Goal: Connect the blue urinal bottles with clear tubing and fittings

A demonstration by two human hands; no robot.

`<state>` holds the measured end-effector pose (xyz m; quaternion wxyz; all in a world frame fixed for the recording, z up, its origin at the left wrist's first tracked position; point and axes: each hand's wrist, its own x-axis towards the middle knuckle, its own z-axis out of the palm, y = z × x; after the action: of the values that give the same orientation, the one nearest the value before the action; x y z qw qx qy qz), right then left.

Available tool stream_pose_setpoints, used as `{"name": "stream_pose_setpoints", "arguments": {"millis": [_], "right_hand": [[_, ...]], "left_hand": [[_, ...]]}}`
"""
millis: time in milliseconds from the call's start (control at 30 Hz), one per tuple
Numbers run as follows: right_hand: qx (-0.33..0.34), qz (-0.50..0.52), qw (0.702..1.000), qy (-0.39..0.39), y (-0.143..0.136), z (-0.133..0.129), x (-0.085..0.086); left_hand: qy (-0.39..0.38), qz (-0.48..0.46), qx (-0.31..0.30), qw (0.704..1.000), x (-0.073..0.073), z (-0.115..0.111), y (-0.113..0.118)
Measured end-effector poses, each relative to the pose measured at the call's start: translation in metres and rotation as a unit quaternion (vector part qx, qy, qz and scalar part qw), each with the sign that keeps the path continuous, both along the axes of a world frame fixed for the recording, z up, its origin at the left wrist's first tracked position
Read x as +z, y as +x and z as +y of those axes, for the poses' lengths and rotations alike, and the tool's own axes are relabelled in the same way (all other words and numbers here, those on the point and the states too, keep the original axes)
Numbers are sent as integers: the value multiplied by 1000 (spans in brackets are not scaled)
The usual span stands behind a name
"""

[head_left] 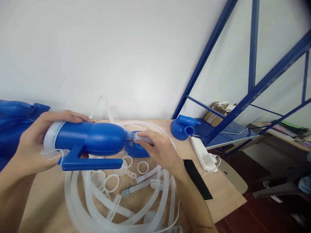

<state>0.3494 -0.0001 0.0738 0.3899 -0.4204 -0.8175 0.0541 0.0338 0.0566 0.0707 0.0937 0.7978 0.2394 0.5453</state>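
My left hand (31, 142) is wrapped around the capped end of a blue plastic bottle (99, 137), which lies sideways above the table. A translucent cap (50, 137) with a strap covers that end, and an angled handle (97, 164) points down and right. At the bottle's narrow right end, my right hand (161, 150) pinches a translucent hose (145, 139). The hose meets the nozzle, with a small wire clamp (131, 137) around the joint. How far it is pushed on, I cannot tell. Behind the right hand sits another blue part (136, 150), partly hidden.
Coiled hoses (97, 194) and several translucent rings (111, 183) and caps cover the wooden table (225, 207). A blue bottle (179, 129), a white power strip (201, 153) and a black phone-like slab (198, 179) are at right. More blue bottles (14, 111) lie at left. A blue rack (209, 55) stands behind.
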Motion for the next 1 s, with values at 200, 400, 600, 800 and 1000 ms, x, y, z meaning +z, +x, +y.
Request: {"name": "stream_pose_setpoints", "arguments": {"millis": [200,400,600,800,1000], "right_hand": [[23,12,999,37,-1,8,-4],[21,-13,987,-157,17,14,15],[-71,-115,961,-241,75,61,-22],[-20,-146,953,-266,96,94,-54],[-2,-118,959,-259,104,98,-60]], "left_hand": [[-12,10,21,1000,-3,2,0],[-55,-70,90,992,-2,8,6],[-115,-94,155,977,-10,22,15],[57,38,113,991,-24,21,54],[138,163,41,976,-59,32,104]]}}
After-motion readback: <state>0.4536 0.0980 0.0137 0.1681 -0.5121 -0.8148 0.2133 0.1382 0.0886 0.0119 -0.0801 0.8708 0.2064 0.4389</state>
